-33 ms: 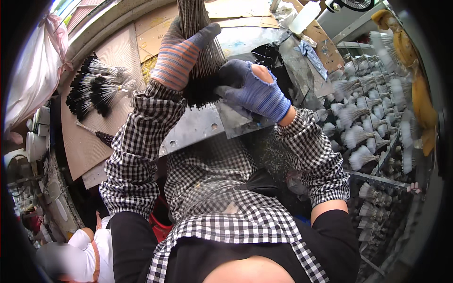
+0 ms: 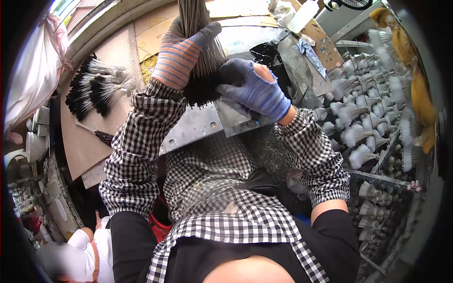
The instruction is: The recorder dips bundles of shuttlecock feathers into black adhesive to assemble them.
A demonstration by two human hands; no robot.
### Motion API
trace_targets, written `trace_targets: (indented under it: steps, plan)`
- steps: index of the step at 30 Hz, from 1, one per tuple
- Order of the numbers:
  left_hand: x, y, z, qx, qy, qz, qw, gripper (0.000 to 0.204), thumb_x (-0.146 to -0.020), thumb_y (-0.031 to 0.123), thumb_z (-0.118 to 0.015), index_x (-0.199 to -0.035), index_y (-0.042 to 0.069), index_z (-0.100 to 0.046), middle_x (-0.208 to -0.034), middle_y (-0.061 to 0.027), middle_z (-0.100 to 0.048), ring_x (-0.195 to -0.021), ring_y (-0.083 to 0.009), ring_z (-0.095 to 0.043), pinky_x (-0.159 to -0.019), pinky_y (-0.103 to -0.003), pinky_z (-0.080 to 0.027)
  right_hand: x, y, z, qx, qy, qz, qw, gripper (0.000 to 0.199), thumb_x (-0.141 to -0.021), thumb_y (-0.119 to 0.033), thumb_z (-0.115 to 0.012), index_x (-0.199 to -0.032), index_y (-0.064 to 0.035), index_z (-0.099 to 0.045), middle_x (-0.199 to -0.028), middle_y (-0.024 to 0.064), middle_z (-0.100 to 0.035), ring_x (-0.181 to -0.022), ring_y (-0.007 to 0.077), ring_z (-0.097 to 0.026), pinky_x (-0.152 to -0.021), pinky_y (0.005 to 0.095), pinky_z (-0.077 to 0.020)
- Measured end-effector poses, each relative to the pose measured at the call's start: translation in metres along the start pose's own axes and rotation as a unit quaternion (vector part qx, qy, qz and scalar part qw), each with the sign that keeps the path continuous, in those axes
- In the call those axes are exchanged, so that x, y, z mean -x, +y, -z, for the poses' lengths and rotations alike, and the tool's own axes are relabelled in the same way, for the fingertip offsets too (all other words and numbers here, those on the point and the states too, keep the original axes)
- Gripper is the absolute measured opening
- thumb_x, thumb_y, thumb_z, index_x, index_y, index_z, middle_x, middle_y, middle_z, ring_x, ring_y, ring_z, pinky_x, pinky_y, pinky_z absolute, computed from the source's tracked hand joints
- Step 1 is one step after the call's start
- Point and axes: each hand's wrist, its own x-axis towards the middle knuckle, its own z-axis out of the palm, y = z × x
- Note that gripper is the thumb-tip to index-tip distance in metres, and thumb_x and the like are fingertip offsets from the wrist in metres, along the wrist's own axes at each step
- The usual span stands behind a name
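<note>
A thick bundle of thin wire-stemmed brushes (image 2: 206, 59) stands in front of me, stems up and black bristle ends (image 2: 200, 89) down over the metal worktop. My left hand (image 2: 177, 59), in an orange-and-grey striped glove, is closed round the stems, its thumb pointing up to the right. At the bundle's lower right is my right hand (image 2: 252, 87), in a blue glove with dark fingers and a hole showing skin. Its thumb and fingers close on the edge of the black bristles; the fingertips are partly hidden there.
Loose black-bristled brush bunches (image 2: 101, 87) lie on a brown board (image 2: 78, 141) at left, with a smaller bunch (image 2: 96, 133) nearer. Racks of white-bristled bunches (image 2: 361, 132) fill the right side. A blue rag (image 2: 311, 56) and white bottle (image 2: 304, 16) are at back right. Another person (image 2: 87, 257) is lower left.
</note>
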Motion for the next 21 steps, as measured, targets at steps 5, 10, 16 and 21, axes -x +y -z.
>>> trace_targets:
  steps: [5,10,16,21]
  plan:
    - [0.001,-0.009,-0.009,-0.064,0.009,-0.073,0.995,0.042,-0.083,0.020,-0.079,-0.118,0.004,-0.061,-0.103,-0.0079,-0.070,-0.094,-0.0156,-0.068,-0.077,-0.027,-0.057,0.018,-0.001,0.011,0.006,0.011,-0.026,1.000,0.036,-0.074,-0.032,-0.074,-0.098,-0.0066,-0.067,-0.082,0.0127,-0.069,-0.076,0.0281,-0.069,-0.073,0.0361,-0.0550]
    - [-0.004,-0.008,-0.022,-0.060,-0.011,-0.107,0.992,0.045,-0.077,0.020,-0.083,-0.116,0.008,-0.063,-0.102,-0.0062,-0.071,-0.092,-0.0184,-0.068,-0.080,-0.031,-0.055,0.027,0.012,0.011,-0.176,-0.044,-0.075,0.981,0.041,-0.076,-0.036,-0.071,-0.103,-0.0049,-0.068,-0.090,0.0132,-0.071,-0.083,0.0261,-0.070,-0.078,0.0358,-0.0552]
    - [-0.008,-0.003,-0.044,-0.033,0.041,-0.116,0.992,0.035,-0.089,0.025,-0.074,-0.113,0.005,-0.057,-0.090,0.0010,-0.060,-0.077,-0.0076,-0.055,-0.066,-0.023,-0.046,0.018,0.008,0.011,0.063,0.028,-0.003,0.998,0.042,-0.075,-0.036,-0.073,-0.103,-0.0044,-0.068,-0.080,0.0164,-0.070,-0.072,0.0310,-0.069,-0.072,0.0384,-0.0563]
    - [-0.012,-0.005,-0.045,-0.056,0.055,-0.088,0.993,0.029,-0.092,0.025,-0.070,-0.112,0.007,-0.058,-0.087,0.0012,-0.060,-0.076,-0.0074,-0.055,-0.064,-0.022,-0.046,0.010,0.012,0.011,0.103,0.033,0.020,0.994,0.043,-0.075,-0.038,-0.075,-0.098,-0.0028,-0.069,-0.080,0.0185,-0.069,-0.073,0.0333,-0.069,-0.071,0.0405,-0.0560]
